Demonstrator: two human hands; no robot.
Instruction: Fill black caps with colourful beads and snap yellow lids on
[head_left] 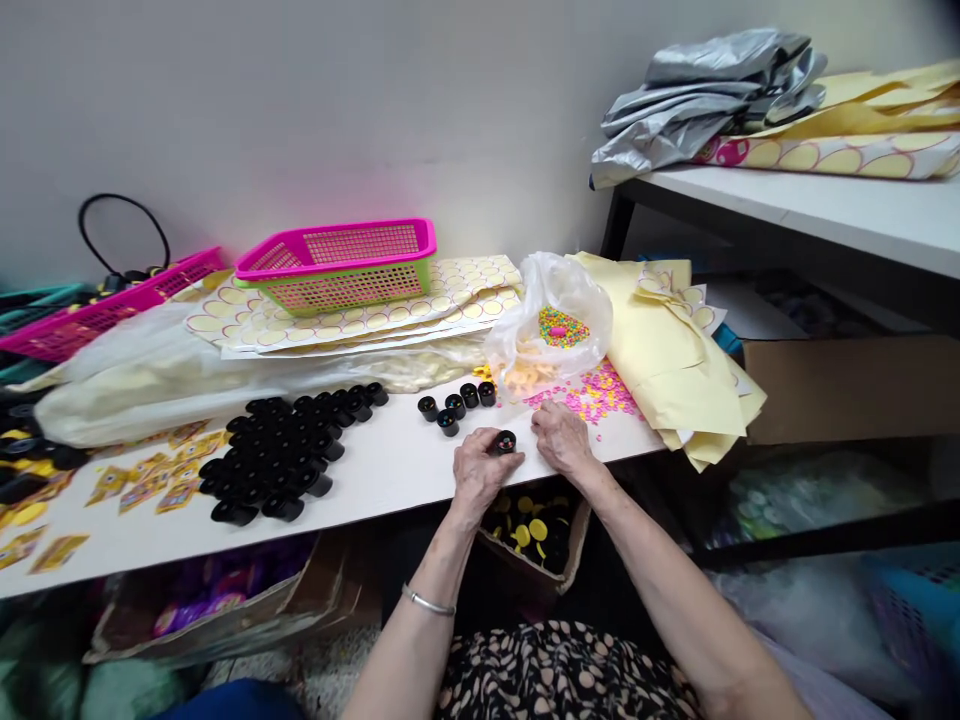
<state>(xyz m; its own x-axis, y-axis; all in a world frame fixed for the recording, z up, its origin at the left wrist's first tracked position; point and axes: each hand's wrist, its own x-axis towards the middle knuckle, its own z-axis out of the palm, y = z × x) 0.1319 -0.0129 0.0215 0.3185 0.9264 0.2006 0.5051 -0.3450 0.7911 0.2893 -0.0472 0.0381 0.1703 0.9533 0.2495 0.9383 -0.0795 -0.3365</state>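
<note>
My left hand (476, 467) rests at the near edge of the white table (390, 470), fingers curled around a small black cup (505, 441) with coloured bits inside. My right hand (561, 438) lies just right of it, fingers bent down onto loose pink and yellow beads (592, 392); what it pinches is hidden. Several filled black cups (457, 402) stand in a row behind my hands. A clear plastic bag (551, 330) holds more coloured beads. A cluster of many black cups (289, 445) sits to the left.
A pink and green basket (341, 262) sits on round-sticker sheets (360, 315) at the back. Yellow paper (675, 350) lies right, under a white shelf (825, 205) with silver bags. Yellow packets (150, 475) lie left. A box of black and yellow caps (536, 535) sits below the table.
</note>
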